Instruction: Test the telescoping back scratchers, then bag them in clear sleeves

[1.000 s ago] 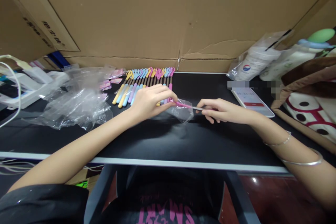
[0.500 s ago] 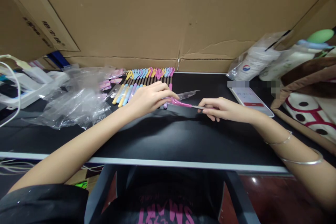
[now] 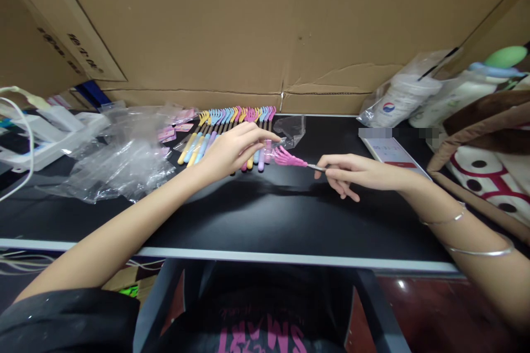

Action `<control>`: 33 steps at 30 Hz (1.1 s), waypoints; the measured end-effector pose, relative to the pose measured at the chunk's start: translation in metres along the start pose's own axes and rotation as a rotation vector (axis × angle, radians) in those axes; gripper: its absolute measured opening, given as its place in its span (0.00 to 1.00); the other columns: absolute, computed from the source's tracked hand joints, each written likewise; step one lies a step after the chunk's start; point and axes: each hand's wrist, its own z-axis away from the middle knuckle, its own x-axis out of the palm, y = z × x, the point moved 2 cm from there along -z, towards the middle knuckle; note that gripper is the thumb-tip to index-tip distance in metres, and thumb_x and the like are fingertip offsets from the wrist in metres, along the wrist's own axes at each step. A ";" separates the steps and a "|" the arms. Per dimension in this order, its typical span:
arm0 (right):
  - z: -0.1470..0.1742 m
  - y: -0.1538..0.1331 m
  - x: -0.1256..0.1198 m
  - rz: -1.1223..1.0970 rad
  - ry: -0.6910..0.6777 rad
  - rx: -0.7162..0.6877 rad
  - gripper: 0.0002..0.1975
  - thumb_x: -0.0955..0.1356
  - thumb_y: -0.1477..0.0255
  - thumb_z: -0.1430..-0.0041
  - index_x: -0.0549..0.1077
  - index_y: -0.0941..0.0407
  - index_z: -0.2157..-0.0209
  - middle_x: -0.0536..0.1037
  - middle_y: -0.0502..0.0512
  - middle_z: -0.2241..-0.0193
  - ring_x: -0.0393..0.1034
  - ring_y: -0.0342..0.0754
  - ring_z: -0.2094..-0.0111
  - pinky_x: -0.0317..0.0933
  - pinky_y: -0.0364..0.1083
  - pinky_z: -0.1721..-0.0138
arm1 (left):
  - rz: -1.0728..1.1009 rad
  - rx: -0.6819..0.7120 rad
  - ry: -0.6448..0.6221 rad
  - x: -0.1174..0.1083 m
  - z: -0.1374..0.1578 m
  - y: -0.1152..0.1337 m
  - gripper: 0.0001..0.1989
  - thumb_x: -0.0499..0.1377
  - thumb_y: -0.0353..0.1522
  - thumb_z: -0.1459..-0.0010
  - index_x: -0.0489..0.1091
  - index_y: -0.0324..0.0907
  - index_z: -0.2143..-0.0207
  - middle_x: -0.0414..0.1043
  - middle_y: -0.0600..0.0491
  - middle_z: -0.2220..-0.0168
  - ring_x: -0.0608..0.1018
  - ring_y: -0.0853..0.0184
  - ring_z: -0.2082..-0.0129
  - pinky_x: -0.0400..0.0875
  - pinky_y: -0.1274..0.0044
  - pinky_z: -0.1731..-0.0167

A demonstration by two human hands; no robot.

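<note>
My right hand (image 3: pixel 350 172) pinches the metal shaft of a pink back scratcher (image 3: pixel 292 158), whose claw end points left over the desk. Close to that claw, my left hand (image 3: pixel 240 146) has thumb and forefinger closed on a clear plastic bag (image 3: pixel 293 131) that stands up loosely behind the fingertips. The claw is out of the bag, beside its pink printed part (image 3: pixel 268 151). Behind my left hand lies a row of back scratchers (image 3: pixel 226 117) in yellow, blue, purple and pink, their handles partly hidden by that hand.
A heap of clear plastic bags (image 3: pixel 128 149) lies on the left, next to a white power strip (image 3: pixel 62 140). At right are a phone (image 3: pixel 391 149), a bagged cup (image 3: pixel 408 99) and a brown-trimmed bag (image 3: pixel 488 138). Cardboard (image 3: pixel 232 27) walls the back of the black desk (image 3: pixel 256 220).
The pink claw has come out of the bag and turned, its prongs now showing plainly. The bag has opened upward behind my left fingers. My right hand shifted slightly right.
</note>
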 end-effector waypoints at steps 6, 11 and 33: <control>0.000 0.000 0.000 -0.051 -0.013 0.015 0.19 0.59 0.57 0.34 0.65 0.59 0.58 0.72 0.48 0.78 0.68 0.39 0.83 0.60 0.40 0.78 | 0.050 -0.047 0.022 0.001 0.000 -0.001 0.14 0.48 0.30 0.34 0.71 0.41 0.53 0.72 0.51 0.62 0.72 0.67 0.62 0.65 0.76 0.58; -0.001 -0.001 0.000 -0.068 -0.034 -0.013 0.20 0.58 0.56 0.34 0.66 0.60 0.59 0.73 0.49 0.77 0.67 0.39 0.82 0.61 0.41 0.77 | 0.107 -0.043 0.039 0.000 -0.001 0.005 0.14 0.48 0.28 0.34 0.71 0.39 0.54 0.74 0.50 0.62 0.73 0.67 0.62 0.65 0.76 0.58; -0.009 -0.008 0.005 0.463 0.335 -0.066 0.18 0.61 0.56 0.37 0.72 0.56 0.61 0.73 0.49 0.79 0.65 0.42 0.77 0.55 0.41 0.72 | -0.087 0.159 -0.146 0.015 0.006 0.006 0.17 0.54 0.34 0.36 0.66 0.46 0.45 0.70 0.49 0.49 0.73 0.65 0.51 0.68 0.75 0.56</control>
